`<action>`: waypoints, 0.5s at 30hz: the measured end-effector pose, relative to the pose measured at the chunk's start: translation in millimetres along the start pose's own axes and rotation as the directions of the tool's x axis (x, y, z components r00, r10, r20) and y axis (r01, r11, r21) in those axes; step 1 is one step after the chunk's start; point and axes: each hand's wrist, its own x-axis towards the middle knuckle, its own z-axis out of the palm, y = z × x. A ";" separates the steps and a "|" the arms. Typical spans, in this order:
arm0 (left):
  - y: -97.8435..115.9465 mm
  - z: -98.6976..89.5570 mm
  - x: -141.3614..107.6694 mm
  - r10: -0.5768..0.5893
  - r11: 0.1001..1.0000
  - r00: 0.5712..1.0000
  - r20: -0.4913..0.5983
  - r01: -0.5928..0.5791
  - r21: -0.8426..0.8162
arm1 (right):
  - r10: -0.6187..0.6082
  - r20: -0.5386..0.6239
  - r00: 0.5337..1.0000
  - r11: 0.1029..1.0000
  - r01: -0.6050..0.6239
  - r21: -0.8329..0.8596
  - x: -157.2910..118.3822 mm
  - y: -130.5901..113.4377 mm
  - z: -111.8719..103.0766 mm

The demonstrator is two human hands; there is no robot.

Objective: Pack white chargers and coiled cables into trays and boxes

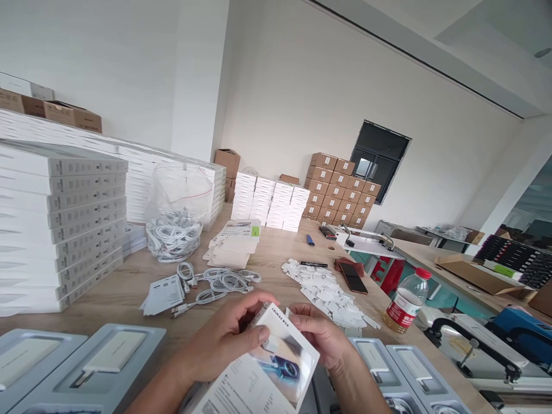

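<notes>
A white printed box [276, 356] is held tilted in front of me, its face showing a picture of a dark device and its side covered in small print. My left hand [235, 333] is wrapped round its left side, thumb across the top edge. At the upper right edge, my right hand [321, 333] is closed with its fingertips against the box; a small white bit shows at them, too small to name. Below and beside my arms lie grey trays [150, 339], each with a white flat device [114, 352] on a short plug.
Coiled white cables [224, 282], a bag of cables [175, 230], leaflets [164, 296] and folded cards [235, 241] lie ahead. Stacked white boxes [86, 224] rise at left. White paper pieces [325, 290], a phone [352, 277] and a bottle [407, 299] are at right.
</notes>
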 end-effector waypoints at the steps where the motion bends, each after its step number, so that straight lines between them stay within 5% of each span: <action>1: 0.0 1.2 0.4 0.001 1.000 1.000 0.000 -0.001 -0.010 | 0.011 -0.011 1.000 1.000 -0.011 0.011 0.3 0.1 -0.3; 5: -2.4 5.9 5.3 -0.032 0.992 0.998 -0.045 0.026 -0.127 | -0.008 -0.069 0.998 1.000 0.008 -0.011 4.9 3.3 -0.6; 8: -10.1 9.4 12.1 -0.141 0.965 0.980 -0.143 0.104 -0.243 | -0.170 -0.241 0.956 0.983 0.147 -0.111 10.0 3.5 -4.0; 9: -13.9 9.8 14.4 -0.183 0.955 0.964 -0.191 0.128 -0.268 | -0.275 -0.324 0.905 0.956 0.221 -0.194 10.9 1.6 -6.1; 11: -21.8 8.9 18.1 -0.262 0.935 0.923 -0.282 0.170 -0.311 | -0.520 -0.440 0.732 0.840 0.346 -0.418 10.3 -6.4 -9.9; 13: -27.8 6.0 20.1 -0.319 0.919 0.883 -0.344 0.198 -0.341 | -0.705 -0.432 0.563 0.688 0.391 -0.612 5.9 -19.5 -9.6; 15: -30.7 2.5 20.6 -0.352 0.909 0.853 -0.386 0.212 -0.359 | -0.789 -0.352 0.504 0.577 0.410 -0.706 -0.4 -34.9 -1.8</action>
